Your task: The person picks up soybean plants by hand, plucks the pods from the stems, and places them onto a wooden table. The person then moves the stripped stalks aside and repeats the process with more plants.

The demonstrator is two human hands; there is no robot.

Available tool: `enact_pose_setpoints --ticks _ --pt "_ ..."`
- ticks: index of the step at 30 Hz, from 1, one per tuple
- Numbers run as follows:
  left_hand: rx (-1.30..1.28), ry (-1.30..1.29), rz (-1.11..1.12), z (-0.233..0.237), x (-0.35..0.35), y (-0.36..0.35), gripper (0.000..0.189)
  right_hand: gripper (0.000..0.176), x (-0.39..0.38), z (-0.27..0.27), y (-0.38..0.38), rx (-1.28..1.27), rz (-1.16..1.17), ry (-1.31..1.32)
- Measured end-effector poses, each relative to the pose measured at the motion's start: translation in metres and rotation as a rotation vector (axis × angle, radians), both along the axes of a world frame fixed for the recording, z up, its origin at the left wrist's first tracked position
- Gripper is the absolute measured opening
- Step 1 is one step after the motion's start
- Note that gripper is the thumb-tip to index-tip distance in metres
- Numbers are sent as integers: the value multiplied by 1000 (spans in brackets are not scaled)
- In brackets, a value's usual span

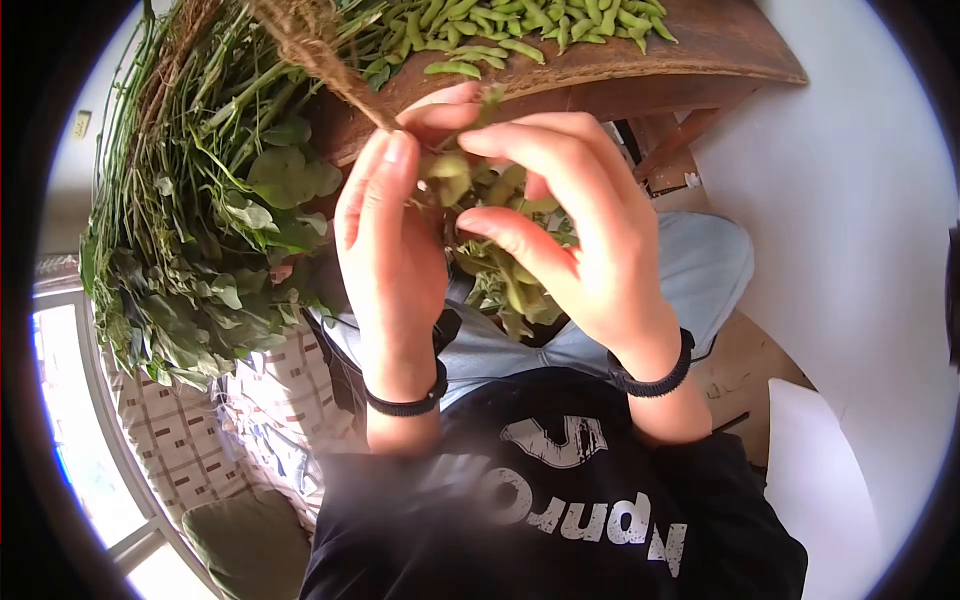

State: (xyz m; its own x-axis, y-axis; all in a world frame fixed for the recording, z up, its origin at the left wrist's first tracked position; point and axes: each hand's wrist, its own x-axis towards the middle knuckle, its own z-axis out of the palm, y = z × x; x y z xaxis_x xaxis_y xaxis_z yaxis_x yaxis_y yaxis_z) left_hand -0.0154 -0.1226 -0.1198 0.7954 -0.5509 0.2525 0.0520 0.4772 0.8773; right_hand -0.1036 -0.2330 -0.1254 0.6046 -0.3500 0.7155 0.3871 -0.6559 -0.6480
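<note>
My left hand [385,210] is closed around a brown, rooty plant stem [330,70], which slants up and left from its fingertips. Leaves and pods of the held plant [505,255] hang between my two hands, over my lap. My right hand [590,220] is at the right of the plant, thumb and fingers apart in a curve, with nothing visible gripped. Above both hands, green pods [520,22] lie heaped on a wooden table [700,45]. A large pile of leafy stalks [190,220] is at the left.
The table's front edge runs just above my hands. My legs in light blue jeans [700,260] are below them. A checked cloth seat [165,425] and a dark green cushion [245,545] are at lower left. A white wall [850,200] stands at the right.
</note>
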Motion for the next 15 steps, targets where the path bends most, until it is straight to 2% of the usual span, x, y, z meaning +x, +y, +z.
enact_pose_setpoints --ticks 1,4,5,7,10,15 --pt "53 -47 17 1 -2 0 34 35 4 1 1 -22 13 12" --pt "44 23 18 -3 -5 2 30 32 17 -10 -6 -313 -96 -48" --pt "54 52 -1 -3 -5 4 28 32 18 -13 -8 -312 -85 -45" --pt "50 -9 93 -8 -1 1 23 20 18 -17 -11 -547 -191 -55" --pt "204 -143 410 -10 7 -2 19 15 19 -25 -11 -584 -246 -36" --pt "323 -367 504 -16 18 -12 23 16 11 -29 2 -442 -156 122"
